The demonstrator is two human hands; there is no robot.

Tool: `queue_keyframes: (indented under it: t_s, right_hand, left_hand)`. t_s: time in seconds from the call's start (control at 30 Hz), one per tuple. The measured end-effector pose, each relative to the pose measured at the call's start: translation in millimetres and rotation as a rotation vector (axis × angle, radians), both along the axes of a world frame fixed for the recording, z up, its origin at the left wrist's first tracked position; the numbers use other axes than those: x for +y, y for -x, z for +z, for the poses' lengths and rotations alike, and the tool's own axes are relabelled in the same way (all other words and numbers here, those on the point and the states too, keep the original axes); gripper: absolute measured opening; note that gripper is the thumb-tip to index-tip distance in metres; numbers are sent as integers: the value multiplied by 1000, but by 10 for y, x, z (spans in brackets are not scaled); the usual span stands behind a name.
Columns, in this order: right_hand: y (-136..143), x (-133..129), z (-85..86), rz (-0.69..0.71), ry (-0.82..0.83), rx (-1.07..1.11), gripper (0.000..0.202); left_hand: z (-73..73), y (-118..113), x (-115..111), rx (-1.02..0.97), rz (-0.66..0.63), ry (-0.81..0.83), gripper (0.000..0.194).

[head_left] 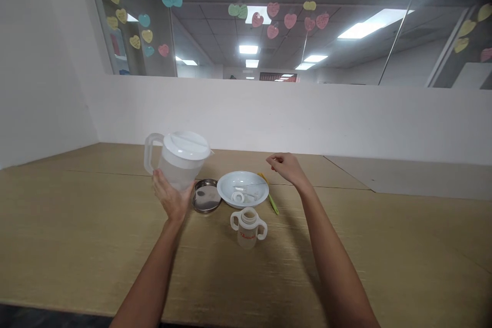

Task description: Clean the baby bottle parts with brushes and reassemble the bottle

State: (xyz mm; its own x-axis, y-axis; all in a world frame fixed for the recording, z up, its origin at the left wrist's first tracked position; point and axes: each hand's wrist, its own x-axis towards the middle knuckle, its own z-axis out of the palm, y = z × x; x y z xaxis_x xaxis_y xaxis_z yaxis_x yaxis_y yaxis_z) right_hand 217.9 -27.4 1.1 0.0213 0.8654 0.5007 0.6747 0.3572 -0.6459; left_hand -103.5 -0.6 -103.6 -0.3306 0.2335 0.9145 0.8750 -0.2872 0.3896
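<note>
A translucent pitcher (177, 164) with a white lid and a side handle is lifted over the table, its spout pointing right. My left hand (172, 197) is closed around its lower part from beneath. My right hand (286, 166) hovers behind and to the right of a white bowl (223, 192). Its fingers are curled together and their undersides are hidden, so anything in them cannot be seen. In the bowl lie a white ring (238, 197) and small clear parts. A two-handled bottle (247, 233) with red lettering stands uncapped in front of the bowl.
Left of the bowl lies a round metal dish (206, 197). A green and orange stick-like tool (273, 205) lies at the bowl's right side. A white wall (238, 113) with a window above it borders the wooden table (384, 251) at the back.
</note>
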Motion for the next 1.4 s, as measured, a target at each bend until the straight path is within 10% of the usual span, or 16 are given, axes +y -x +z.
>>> queue_keyframes:
  t_s: [0.4, 1.4]
  right_hand:
    - [-91, -44, 59, -38, 16, 11, 26]
    - [-77, -94, 87, 5, 45, -53, 26]
  left_hand:
    - [59, -53, -89, 608, -94, -76, 72]
    - [89, -98, -88, 524, -136, -117, 88]
